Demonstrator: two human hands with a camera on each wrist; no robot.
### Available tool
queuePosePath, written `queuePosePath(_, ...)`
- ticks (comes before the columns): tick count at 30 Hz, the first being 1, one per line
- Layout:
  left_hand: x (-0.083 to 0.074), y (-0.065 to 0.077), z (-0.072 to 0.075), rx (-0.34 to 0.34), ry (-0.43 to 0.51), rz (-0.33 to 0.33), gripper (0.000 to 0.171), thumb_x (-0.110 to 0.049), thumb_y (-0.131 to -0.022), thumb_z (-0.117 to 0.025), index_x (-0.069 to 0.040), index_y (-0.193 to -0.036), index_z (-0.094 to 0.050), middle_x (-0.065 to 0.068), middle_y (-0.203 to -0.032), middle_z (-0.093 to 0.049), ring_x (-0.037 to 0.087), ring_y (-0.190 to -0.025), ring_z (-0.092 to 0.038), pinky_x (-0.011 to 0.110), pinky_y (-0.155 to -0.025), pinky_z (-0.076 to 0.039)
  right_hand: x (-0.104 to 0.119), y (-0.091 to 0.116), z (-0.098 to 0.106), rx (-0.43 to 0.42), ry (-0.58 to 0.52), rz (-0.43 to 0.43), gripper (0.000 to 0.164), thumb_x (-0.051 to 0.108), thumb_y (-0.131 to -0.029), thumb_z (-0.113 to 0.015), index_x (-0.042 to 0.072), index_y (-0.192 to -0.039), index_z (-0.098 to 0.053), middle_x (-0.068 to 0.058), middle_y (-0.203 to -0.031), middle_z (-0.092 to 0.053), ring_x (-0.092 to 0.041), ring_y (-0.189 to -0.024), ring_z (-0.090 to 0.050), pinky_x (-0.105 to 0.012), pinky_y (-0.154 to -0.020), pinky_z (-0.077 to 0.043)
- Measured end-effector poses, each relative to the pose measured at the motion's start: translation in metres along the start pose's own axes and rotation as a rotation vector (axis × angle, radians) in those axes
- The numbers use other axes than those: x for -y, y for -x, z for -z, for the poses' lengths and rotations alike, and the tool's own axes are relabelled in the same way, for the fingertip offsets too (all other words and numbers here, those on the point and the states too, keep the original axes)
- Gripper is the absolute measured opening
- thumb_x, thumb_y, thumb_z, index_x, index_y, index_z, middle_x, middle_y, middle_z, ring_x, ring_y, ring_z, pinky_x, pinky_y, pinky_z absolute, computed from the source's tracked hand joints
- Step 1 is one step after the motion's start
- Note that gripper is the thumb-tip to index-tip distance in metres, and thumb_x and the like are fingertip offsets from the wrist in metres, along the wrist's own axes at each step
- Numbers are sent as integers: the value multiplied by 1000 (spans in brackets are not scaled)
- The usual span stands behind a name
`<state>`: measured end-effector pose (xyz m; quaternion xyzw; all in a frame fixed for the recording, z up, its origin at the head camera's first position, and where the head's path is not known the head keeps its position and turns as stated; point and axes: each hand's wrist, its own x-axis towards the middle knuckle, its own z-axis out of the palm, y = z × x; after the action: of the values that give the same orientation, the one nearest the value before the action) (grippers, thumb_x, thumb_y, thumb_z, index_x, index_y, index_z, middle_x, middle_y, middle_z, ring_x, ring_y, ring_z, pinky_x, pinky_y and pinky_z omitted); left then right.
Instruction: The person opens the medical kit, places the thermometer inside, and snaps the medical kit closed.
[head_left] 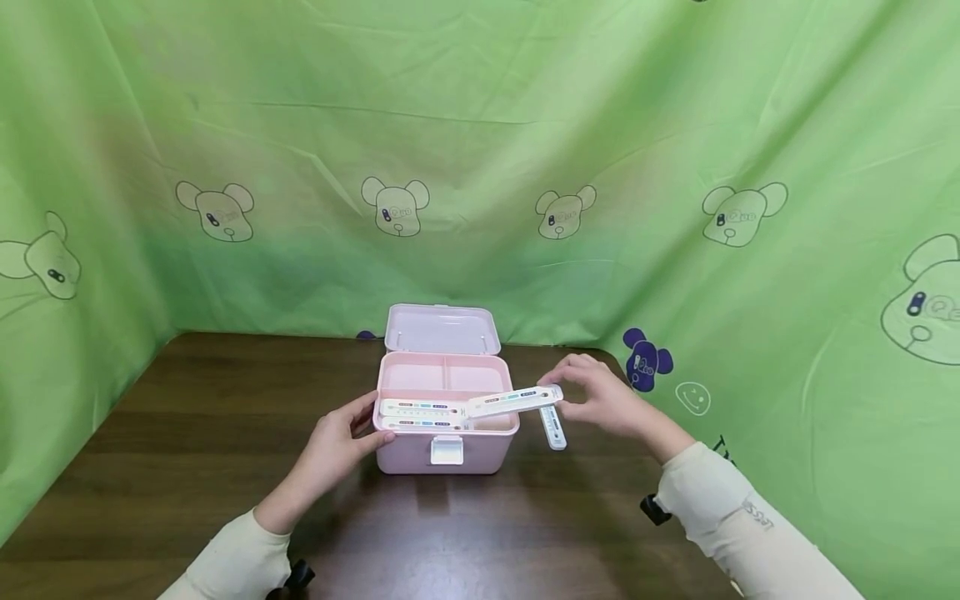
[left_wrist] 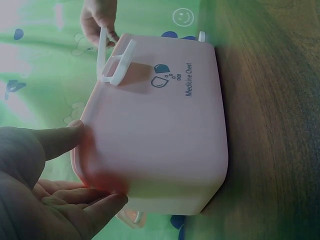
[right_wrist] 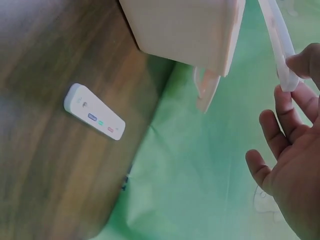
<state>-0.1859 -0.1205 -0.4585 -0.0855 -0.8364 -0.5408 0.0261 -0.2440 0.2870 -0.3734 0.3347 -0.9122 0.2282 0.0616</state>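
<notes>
A pink medicine chest (head_left: 480, 456), printed "Medicine Chest" on its front, stands on the table with its lid tipped back. My left hand (head_left: 335, 450) grips its near left corner, thumb at the front rim and fingers along the side. Between thumb and fingers, my right hand (head_left: 600, 402) pinches one end of a slim white case (head_left: 513, 402) with coloured print. That case slants over the right part of the box, its other end overlapping the cases inside. Two similar white cases (head_left: 420, 407) lie side by side in the front compartment at the left.
Another slim white case (right_wrist: 95, 111) lies on the brown table (head_left: 225, 400) right of the box. The box's back part has a divider (head_left: 446, 372). Its translucent lid (head_left: 442, 329) stands up behind, close to the green curtain (head_left: 480, 150), which surrounds the table.
</notes>
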Motion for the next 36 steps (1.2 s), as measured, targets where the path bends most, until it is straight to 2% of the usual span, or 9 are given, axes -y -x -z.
queuePosePath(6, 2, -1, 0, -2, 3, -8, 77, -19, -88, -83, 1, -152, -46, 20, -146, -58, 33, -132, -59, 43, -104, -53, 6, -19, 5, 93, 35, 46, 32, 13, -83, -80, 25, -112, -76, 14, -104, -65, -16, -107, -55, -45, -100, -35)
queuePosePath(10, 3, -2, 0, 2, 3, -15, 77, -20, -88, -83, 1, -152, -46, 20, -146, -57, 33, -133, -59, 44, -104, -53, 11, -30, 4, 150, 67, 91, 31, 10, -83, -78, 22, -112, -76, 11, -105, -65, -19, -107, -56, -45, -98, -35)
queuePosePath(15, 1, -2, 0, 9, -4, -6, 78, -22, -88, -83, 0, -153, -45, 20, -147, -56, 33, -134, -58, 44, -104, -53, 21, -45, 9, 246, 143, 146, 31, 12, -84, -76, 19, -114, -77, 8, -107, -65, -18, -108, -55, -43, -95, -37)
queuePosePath(24, 1, -2, 0, 3, -11, -1, 77, -20, -88, -83, 1, -152, -45, 20, -147, -57, 33, -132, -59, 44, -103, -54, 34, -69, 17, 416, 176, 214, 32, 16, -82, -82, 21, -113, -77, 10, -98, -63, -15, -103, -55, -42, -93, -35)
queuePosePath(28, 2, -2, 0, 5, -4, -7, 78, -20, -88, -83, 1, -152, -45, 20, -147, -57, 33, -133, -58, 44, -103, -53, 42, -73, 11, 452, 185, 260, 30, 18, -81, -83, 21, -111, -78, 11, -94, -64, -12, -100, -55, -44, -95, -35)
queuePosePath(36, 3, -1, -1, 7, 7, -30, 76, -18, -88, -83, 1, -152, -46, 20, -146, -57, 32, -133, -58, 42, -103, -53, 49, -80, 7, 474, 201, 290, 30, 22, -81, -85, 20, -110, -77, 10, -100, -67, -11, -105, -57, -46, -101, -36)
